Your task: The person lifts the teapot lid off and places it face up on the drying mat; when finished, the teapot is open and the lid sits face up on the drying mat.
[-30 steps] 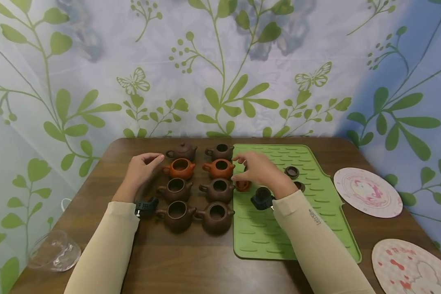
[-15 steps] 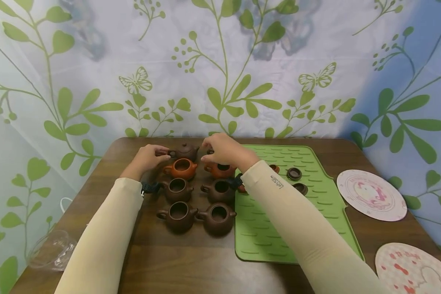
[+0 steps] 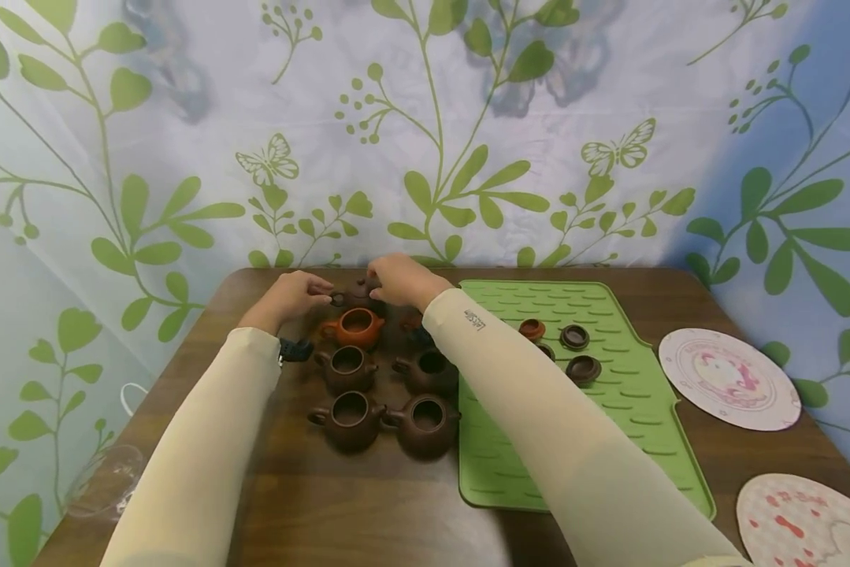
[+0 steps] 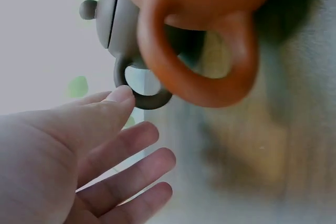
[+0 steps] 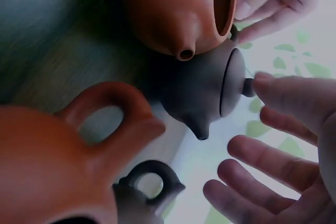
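A dark brown lidded teapot (image 3: 354, 298) stands at the back of the table. My left hand (image 3: 291, 298) is at its handle; in the left wrist view the thumb overlaps the handle (image 4: 152, 100) and the other fingers are spread. Over the spout side reaches my right hand (image 3: 405, 282), its thumb tip close to the lid knob (image 5: 248, 87) and its fingers apart; contact is unclear. In front is an open orange teapot (image 3: 359, 340). Another orange teapot (image 5: 47, 166) is largely hidden by my right wrist in the head view. Several brown lidless teapots (image 3: 351, 435) stand nearer me.
A green ridged mat (image 3: 637, 425) lies right of the teapots. On it are an orange lid (image 3: 532, 328) and dark lids (image 3: 574, 337). Round patterned mats (image 3: 729, 379) lie at the far right. A clear glass vessel (image 3: 105, 482) is at the left edge.
My right hand has moved left from above the green mat to the lidded teapot, uncovering lids. My left hand has shifted slightly forward and right to that teapot's handle.
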A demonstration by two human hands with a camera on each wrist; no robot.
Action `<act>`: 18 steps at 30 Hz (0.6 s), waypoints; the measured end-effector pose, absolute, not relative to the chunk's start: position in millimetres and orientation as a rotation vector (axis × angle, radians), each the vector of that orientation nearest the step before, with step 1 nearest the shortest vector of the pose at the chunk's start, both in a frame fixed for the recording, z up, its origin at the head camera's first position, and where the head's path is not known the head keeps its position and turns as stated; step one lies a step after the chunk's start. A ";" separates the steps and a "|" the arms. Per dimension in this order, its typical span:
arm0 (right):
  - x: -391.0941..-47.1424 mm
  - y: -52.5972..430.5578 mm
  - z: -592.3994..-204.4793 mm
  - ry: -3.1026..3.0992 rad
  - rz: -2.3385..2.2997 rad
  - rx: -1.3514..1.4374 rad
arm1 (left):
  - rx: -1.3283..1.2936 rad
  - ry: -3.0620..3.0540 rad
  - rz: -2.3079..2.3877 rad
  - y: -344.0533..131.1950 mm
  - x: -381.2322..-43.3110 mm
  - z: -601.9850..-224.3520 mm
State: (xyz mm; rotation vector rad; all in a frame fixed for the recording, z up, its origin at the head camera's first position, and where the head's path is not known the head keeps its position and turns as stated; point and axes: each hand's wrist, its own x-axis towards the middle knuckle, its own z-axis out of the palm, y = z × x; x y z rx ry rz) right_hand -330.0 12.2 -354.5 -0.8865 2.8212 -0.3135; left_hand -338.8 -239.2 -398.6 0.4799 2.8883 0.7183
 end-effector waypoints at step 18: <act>-340.8 -25.9 -360.5 2.904 -0.198 -0.830 | 0.623 2.928 0.749 -223.4 -353.8 -399.7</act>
